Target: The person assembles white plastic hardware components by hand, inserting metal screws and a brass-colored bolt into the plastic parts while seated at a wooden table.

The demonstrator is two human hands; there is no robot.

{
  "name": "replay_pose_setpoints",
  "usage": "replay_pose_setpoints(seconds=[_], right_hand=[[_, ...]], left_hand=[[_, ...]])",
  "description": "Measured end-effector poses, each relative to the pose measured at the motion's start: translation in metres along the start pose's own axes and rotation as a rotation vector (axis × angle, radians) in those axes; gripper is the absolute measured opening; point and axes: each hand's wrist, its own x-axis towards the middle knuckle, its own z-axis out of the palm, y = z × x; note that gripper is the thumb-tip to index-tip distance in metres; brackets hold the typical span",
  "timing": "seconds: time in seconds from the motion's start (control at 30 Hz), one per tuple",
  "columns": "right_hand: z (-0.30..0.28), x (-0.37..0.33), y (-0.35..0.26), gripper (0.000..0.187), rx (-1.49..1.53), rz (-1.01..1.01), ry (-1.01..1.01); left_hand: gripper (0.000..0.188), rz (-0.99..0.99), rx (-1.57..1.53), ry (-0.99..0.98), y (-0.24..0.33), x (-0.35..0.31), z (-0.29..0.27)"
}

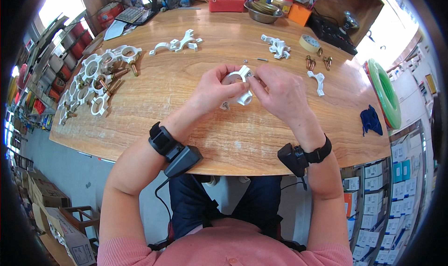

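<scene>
Over the middle of the table, my left hand (212,89) is closed around a white ring-shaped pipe clamp (244,98), thumb across its front. My right hand (282,91) is pinched at the clamp's upper right side, by a small piece of metal hardware; what its fingertips grip is hidden. Just beyond the hands lie a small nut (245,61) and a short metal screw (262,59). A small piece of hardware (225,106) shows below my left fingers.
Left, ring clamps (99,106) with brass-coloured bolts lie piled. Farther back are white clamp halves (189,43) and another white cluster (278,48). Right are a tape roll (309,43), bolts (328,62), a single clamp half (319,83), a blue cloth (370,120) and a green coil (385,93).
</scene>
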Motion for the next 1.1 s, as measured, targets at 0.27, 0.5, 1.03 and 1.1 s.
replay_pose_setpoints(seconds=[0.27, 0.5, 1.03, 1.1], right_hand=[[-0.002, 0.000, 0.002, 0.011, 0.189, 0.016, -0.006], [-0.005, 0.002, 0.009, 0.015, 0.153, -0.215, 0.037], [-0.010, 0.003, 0.011, 0.013, 0.124, -0.229, 0.048], [-0.012, 0.001, 0.012, 0.011, 0.093, -0.140, -0.043]], left_hand=[[0.029, 0.001, 0.008, 0.018, 0.002, -0.001, 0.000], [0.026, -0.100, -0.117, -0.052, 0.005, -0.002, 0.000], [0.028, -0.173, -0.209, -0.125, 0.008, -0.004, -0.001], [0.028, -0.174, -0.205, -0.119, 0.008, -0.004, -0.001]])
